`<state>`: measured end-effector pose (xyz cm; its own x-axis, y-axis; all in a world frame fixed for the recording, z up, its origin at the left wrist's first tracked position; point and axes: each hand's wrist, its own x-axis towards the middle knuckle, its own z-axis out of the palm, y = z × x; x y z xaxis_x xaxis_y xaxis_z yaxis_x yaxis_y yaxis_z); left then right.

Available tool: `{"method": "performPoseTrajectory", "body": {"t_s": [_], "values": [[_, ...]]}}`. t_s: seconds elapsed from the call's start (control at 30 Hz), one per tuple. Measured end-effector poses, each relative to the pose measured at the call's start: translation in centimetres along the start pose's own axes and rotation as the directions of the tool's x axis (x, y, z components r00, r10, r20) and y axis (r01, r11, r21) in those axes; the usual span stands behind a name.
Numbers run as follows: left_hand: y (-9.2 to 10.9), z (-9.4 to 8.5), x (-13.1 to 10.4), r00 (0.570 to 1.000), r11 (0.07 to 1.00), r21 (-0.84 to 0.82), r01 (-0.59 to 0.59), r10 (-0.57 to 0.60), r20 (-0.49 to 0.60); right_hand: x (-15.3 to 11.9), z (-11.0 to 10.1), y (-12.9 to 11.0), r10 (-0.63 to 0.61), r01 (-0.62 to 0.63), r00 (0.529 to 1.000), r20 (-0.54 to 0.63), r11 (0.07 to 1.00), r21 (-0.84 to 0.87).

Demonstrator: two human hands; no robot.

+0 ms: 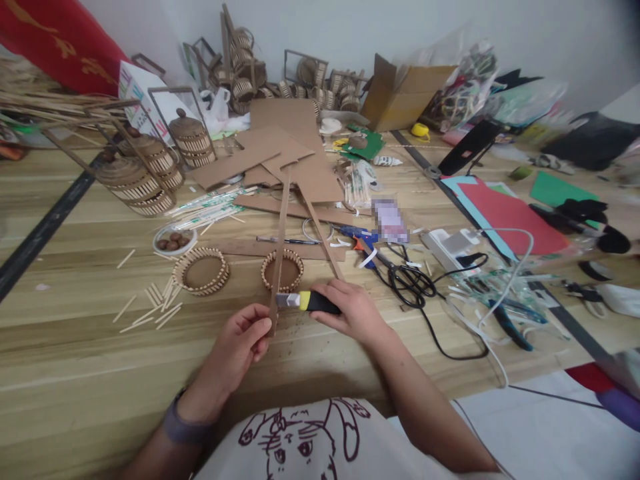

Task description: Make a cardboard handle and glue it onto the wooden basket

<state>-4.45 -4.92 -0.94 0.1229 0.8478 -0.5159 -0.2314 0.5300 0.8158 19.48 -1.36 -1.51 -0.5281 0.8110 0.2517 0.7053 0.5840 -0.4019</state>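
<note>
Between the thumb and fingers of my left hand (249, 335) is the near end of a long, narrow cardboard strip (283, 223). My right hand (356, 310) is closed round the black and yellow handle of a utility knife (320, 302). The knife's blade end meets the strip's right side just above my left fingers; whether it has cut in cannot be seen. Behind the strip sits a small round basket of short sticks (295, 283), partly covered by it. A second cardboard strip (323, 233) slants down to my right hand. A larger stick ring (201, 272) stands to the left.
Cardboard sheets (285, 120) lie behind the strips. A bowl of brown balls (175, 241) and loose sticks (150, 307) are at left. On the right are a blue glue gun (361, 235), coiled black cable (413, 285) and a power strip (447, 250). Finished lidded baskets (135, 177) stand back left.
</note>
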Motion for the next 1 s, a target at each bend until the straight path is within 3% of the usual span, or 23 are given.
{"method": "performPoseTrajectory", "body": {"t_s": [0.2,0.33,0.43,0.57,0.77,0.83,1.0], "values": [[0.1,0.3,-0.3,0.999,0.999,0.038,0.036,-0.036,-0.018,-0.3,-0.4,0.9,0.099,-0.098,0.994,-0.034,0.995,0.029],[-0.1,0.3,-0.2,0.999,0.998,0.056,-0.003,0.006,-0.052,-0.2,0.0,0.2,0.14,-0.117,0.985,-0.105,0.973,0.197],[-0.4,0.4,-0.1,0.997,0.993,0.11,-0.05,0.056,-0.054,0.1,0.5,-1.3,0.226,-0.154,0.965,-0.136,0.902,0.404],[-0.7,0.5,-0.2,0.995,0.978,0.186,-0.093,0.096,-0.008,0.6,1.2,-3.7,0.395,-0.312,0.918,-0.019,0.753,0.58],[-0.8,0.6,-0.4,0.992,0.94,0.318,-0.125,0.107,0.073,1.0,1.9,-5.1,0.449,-0.349,0.892,0.051,0.613,0.709],[-0.9,0.7,-0.5,0.99,0.926,0.351,-0.137,0.114,0.085,1.0,2.1,-5.0,0.454,-0.35,0.89,0.046,0.616,0.706],[-1.5,0.8,-0.7,0.976,0.874,0.434,-0.218,0.197,0.093,0.8,2.4,-4.9,0.425,-0.345,0.905,0.01,0.721,0.601]]}}
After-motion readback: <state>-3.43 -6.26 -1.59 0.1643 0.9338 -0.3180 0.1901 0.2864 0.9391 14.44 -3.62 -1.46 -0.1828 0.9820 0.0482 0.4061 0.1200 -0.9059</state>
